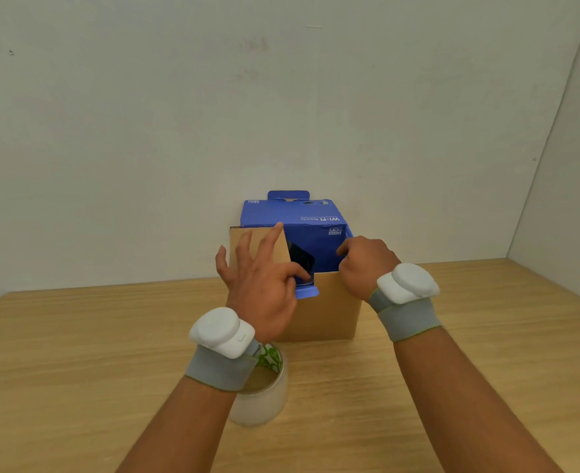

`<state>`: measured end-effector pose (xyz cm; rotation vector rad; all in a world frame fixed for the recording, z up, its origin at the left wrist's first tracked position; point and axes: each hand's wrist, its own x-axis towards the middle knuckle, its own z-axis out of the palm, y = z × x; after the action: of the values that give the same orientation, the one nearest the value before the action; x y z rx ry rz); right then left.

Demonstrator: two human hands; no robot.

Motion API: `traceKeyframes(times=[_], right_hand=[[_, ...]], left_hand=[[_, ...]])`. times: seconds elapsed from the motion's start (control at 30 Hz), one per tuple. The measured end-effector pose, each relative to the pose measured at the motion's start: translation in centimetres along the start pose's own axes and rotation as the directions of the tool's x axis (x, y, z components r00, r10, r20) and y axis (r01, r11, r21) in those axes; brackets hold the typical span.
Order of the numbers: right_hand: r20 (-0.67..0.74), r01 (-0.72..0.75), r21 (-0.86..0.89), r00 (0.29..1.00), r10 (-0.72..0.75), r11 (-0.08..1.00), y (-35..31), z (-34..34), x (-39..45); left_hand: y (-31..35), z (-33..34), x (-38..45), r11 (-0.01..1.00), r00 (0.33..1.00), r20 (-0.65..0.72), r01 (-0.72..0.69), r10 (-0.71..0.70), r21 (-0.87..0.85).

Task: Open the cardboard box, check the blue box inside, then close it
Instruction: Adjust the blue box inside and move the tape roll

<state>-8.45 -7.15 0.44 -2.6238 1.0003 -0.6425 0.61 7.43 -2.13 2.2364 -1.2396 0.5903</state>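
We see the cardboard box (322, 308) standing on the wooden bench (77, 370), close to the pale wall (145, 114) behind it. Its top is open, and the blue box (292, 216) stands inside it, its upper part rising well above the cardboard rim, with white lettering reading "Wi-Fi Ready" upside down to us. A small blue flap (307, 293) hangs over the near rim, just beside our left fingers.

Our left hand (261, 288) is spread, fingers (275, 237) apart, lying against the upright brown flap (257, 247) on the left side of the box; the forefinger reaches the flap's top edge, and the lower fingers curl toward the dark opening behind the flap. Whether they press on the blue box or only on the flap, we cannot tell. Our right hand (363, 264) sits at the right rim with its fingers curled in, close together, over the edge; what they grip is hidden by the hand itself.

Both wrists carry grey bands with white pods (408, 283). Below the left wrist, nearer to us than the fingers, a roll of clear packing tape (264, 401) stands on the bench, partly covered by the left forearm. A side wall (568, 165) closes the corner beyond the right fingers.
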Motion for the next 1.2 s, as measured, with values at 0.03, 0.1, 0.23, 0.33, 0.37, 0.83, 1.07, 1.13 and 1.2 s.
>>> traceKeyframes(times=[0.03, 0.1, 0.23, 0.33, 0.37, 0.83, 1.07, 1.13, 1.2], right_hand=[[-0.003, -0.004, 0.001, 1.000, 0.004, 1.000, 0.0, 0.0, 0.0], [-0.006, -0.014, 0.007, 1.000, 0.014, 1.000, -0.1, 0.1, 0.1], [-0.001, -0.032, 0.032, 0.999, 0.032, 0.999, -0.2, 0.3, 0.2], [-0.007, -0.030, 0.033, 1.000, 0.030, 0.999, -0.3, 0.4, 0.3], [-0.008, -0.031, 0.034, 0.999, 0.031, 0.999, -0.3, 0.5, 0.3], [0.006, -0.060, 0.073, 0.998, 0.060, 0.996, -0.3, -0.1, 0.1], [-0.016, -0.058, 0.061, 0.998, 0.059, 0.996, -0.3, 0.3, 0.2], [-0.021, -0.058, 0.062, 0.998, 0.060, 0.996, -0.2, 0.5, 0.3], [-0.027, -0.058, 0.065, 0.998, 0.060, 0.996, -0.2, 0.6, 0.3]], left_hand=[[0.0, -0.1, 0.0, 1.000, 1.000, 0.011, 0.014, -0.014, 0.007], [0.0, -0.3, 0.0, 0.999, 0.998, 0.032, 0.049, -0.049, 0.024], [-0.2, -0.8, 0.2, 0.992, 0.988, 0.099, 0.111, -0.116, 0.059], [-0.2, -0.7, 0.0, 0.990, 0.978, 0.151, 0.138, -0.143, 0.041], [-0.1, -0.6, 0.0, 0.990, 0.977, 0.161, 0.136, -0.140, 0.034], [-1.9, -3.1, 0.8, 0.911, 0.917, -0.123, 0.347, -0.379, -0.221], [-4.0, -2.4, 1.0, 0.751, 0.763, 0.002, 0.637, -0.646, -0.173], [-4.7, -2.2, 1.0, 0.731, 0.755, 0.110, 0.654, -0.646, -0.195], [-5.0, -2.1, 1.0, 0.734, 0.755, 0.158, 0.656, -0.637, -0.174]])
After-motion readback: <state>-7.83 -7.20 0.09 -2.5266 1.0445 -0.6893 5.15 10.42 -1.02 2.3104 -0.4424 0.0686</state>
